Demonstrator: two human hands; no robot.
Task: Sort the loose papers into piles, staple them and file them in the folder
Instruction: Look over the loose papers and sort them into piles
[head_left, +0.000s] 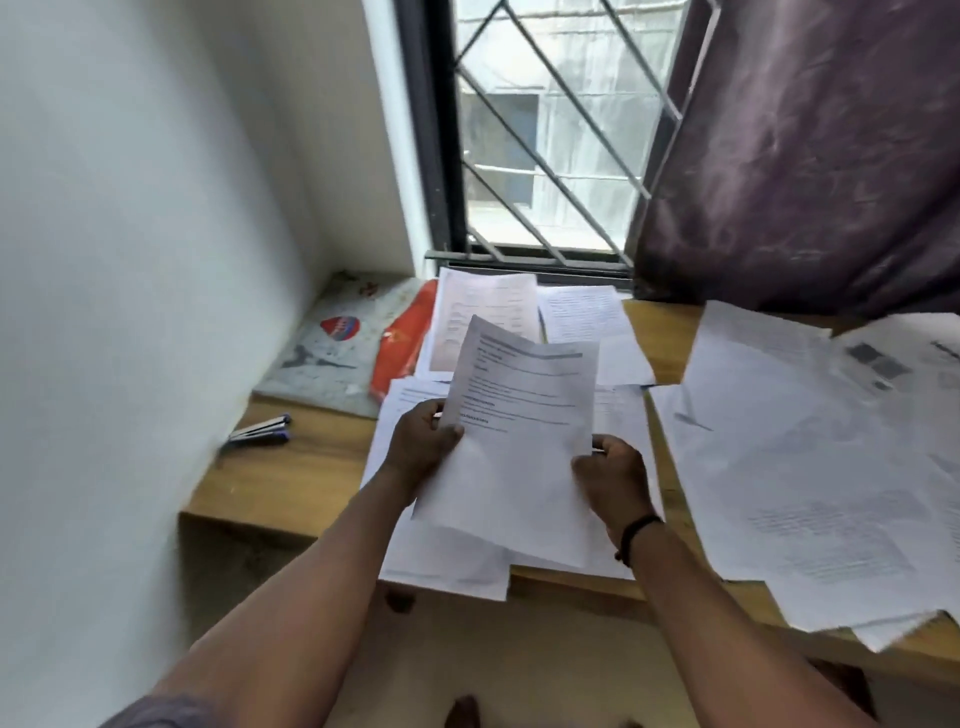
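Observation:
A printed sheet of paper (524, 415) is held up over the wooden desk (291, 467). My left hand (423, 447) grips its left edge, thumb on top. My right hand (613, 478) pinches its lower right edge. Under it lies a pile of white papers (441, 566) that overhangs the desk's front edge. More papers (488, 306) lie at the back near the window. A large loose spread of sheets (810, 478) covers the right side of the desk. A blue stapler (260, 430) lies at the left by the wall. A red folder (405, 343) lies beside the back papers.
A grey patterned folder or book (337, 338) lies in the back left corner. The white wall (130, 260) closes off the left side. A barred window (545, 130) and a dark purple curtain (805, 156) are behind the desk. The whole frame is slightly blurred.

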